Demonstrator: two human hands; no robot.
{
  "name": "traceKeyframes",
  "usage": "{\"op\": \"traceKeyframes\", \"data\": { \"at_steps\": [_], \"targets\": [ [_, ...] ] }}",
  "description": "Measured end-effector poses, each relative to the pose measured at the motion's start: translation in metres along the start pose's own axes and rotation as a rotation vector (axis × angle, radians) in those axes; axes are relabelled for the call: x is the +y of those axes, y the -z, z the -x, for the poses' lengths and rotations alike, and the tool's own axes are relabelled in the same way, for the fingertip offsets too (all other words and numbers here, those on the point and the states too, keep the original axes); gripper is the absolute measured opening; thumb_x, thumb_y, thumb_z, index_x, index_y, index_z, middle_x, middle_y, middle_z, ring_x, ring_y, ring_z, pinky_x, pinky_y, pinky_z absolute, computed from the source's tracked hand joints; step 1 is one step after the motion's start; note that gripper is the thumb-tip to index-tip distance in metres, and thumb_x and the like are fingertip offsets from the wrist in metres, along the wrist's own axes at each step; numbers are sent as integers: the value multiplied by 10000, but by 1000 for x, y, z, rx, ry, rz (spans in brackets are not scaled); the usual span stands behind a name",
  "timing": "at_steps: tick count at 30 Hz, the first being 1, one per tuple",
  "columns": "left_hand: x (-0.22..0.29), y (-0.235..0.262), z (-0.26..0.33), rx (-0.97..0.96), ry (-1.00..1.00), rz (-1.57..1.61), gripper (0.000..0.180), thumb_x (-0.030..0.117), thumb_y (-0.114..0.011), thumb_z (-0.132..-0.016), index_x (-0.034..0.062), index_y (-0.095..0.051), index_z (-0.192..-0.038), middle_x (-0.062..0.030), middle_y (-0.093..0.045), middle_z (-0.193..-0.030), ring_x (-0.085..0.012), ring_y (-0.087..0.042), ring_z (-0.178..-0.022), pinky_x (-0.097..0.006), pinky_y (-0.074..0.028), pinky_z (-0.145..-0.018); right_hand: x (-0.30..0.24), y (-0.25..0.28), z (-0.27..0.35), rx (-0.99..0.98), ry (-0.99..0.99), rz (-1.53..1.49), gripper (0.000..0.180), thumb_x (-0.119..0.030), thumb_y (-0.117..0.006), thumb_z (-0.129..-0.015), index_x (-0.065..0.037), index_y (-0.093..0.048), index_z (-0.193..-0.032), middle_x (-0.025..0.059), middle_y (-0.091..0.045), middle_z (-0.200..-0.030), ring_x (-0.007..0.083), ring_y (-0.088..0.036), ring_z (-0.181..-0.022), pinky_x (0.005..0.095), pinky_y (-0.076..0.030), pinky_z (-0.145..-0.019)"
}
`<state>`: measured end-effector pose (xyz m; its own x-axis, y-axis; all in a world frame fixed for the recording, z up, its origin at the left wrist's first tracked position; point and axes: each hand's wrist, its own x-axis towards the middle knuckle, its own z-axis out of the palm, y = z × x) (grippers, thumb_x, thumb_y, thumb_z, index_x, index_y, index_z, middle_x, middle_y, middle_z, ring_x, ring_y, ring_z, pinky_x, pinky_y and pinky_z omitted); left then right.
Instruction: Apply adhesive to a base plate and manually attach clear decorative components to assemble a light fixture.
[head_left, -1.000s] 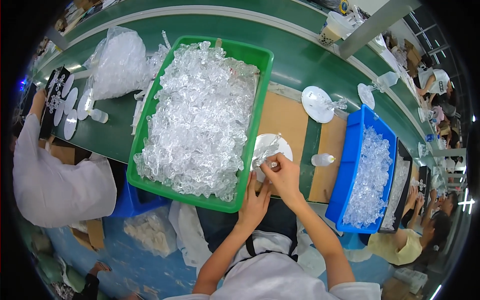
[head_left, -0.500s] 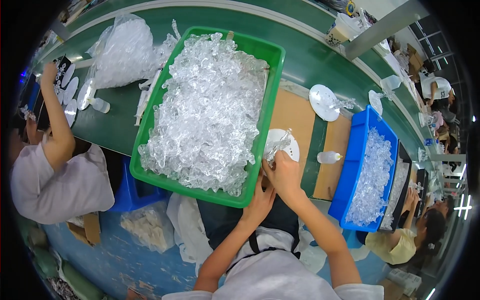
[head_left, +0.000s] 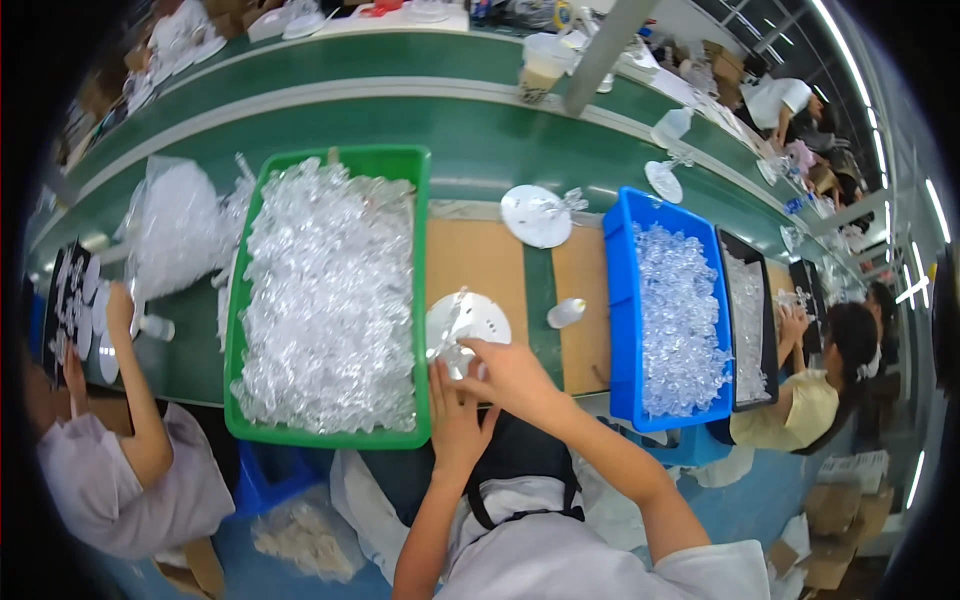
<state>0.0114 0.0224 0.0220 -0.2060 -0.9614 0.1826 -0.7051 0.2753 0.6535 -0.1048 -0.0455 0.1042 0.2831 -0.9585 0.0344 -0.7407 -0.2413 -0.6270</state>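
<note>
A white round disc with several small holes lies at the front edge of the bench, just right of the green tray. Clear plastic pieces lie on its near left part. My right hand reaches over the disc's near edge, with thumb and index finger closed around a clear plastic piece that they partly hide. Just below, my left hand has its fingers stretched out and its thumb apart, fingertips by the disc's near left edge. Whether those fingertips touch the disc or a plastic piece is hard to see.
The green tray, heaped with clear plastic pieces, stands close on my left. A blue bin of similar pieces is on my right. A small bottle and another white disc lie between. Co-workers sit on both sides.
The whole view has turned, so the bench sits straighter. My right hand has moved to the disc's near side. My left hand has come up to its edge with fingers extended.
</note>
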Motion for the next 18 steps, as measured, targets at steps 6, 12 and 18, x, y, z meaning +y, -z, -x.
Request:
{"op": "traceKeyframes", "data": {
  "at_steps": [6,12,18],
  "targets": [
    [8,5,-1,9,8,-169,607,290,-619,-818,101,-408,-1355,-299,-162,-1446,-466,-199,-1321,-514,-206,-1073,135,215,-6,548,-345,401,186,-159,-646,-789,-54,-681,-938,109,-681,-812,209,-658,-720,305,-508,-651],
    [10,2,-8,-43,-5,-215,602,300,-599,-831,112,-396,-1366,-304,-167,-1443,-467,-198,-1322,-524,-208,-1068,262,197,-41,270,15,828,276,-233,-682,-751,-73,-650,-974,114,-642,-873,257,-632,-782,371,-504,-712],
    [5,7,-5,-45,18,-216,585,283,-594,-833,124,-404,-1363,-304,-184,-1437,-465,-208,-1319,-525,-207,-1069,202,214,-11,373,-299,416,319,-237,-704,-743,-86,-618,-1011,95,-617,-807,229,-614,-723,347,-497,-640]
  ]
}}
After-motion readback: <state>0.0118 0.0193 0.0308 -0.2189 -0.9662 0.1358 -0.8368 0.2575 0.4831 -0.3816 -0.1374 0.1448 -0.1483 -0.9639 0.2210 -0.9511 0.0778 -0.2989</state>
